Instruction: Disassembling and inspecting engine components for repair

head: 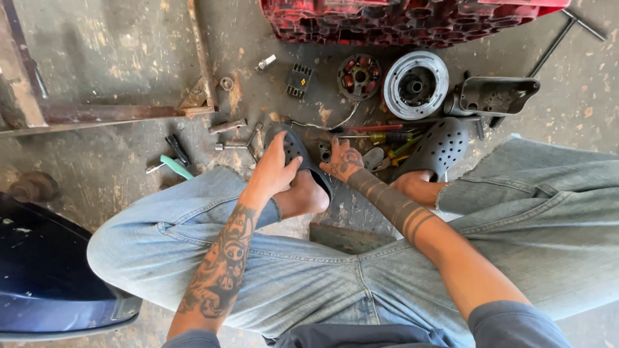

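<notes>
I sit low over a stained concrete floor in jeans and dark perforated clogs. My left hand (274,169) rests on the left clog (298,154), fingers spread over its top near the ankle. My right hand (342,160) reaches down between my feet, fingertips on the floor among small metal parts (324,152) beside a pile of screwdrivers (382,136); whether it holds anything is hidden. The right clog (440,145) lies just right of the tools.
A round stator coil (358,77), a silver flywheel rotor (416,84), a dark metal cover (498,95) and a T-handle wrench (560,35) lie ahead, below a red engine part (400,19). Pliers (175,165), sockets (227,125), a rusty frame (116,114) and a blue panel (45,277) sit left.
</notes>
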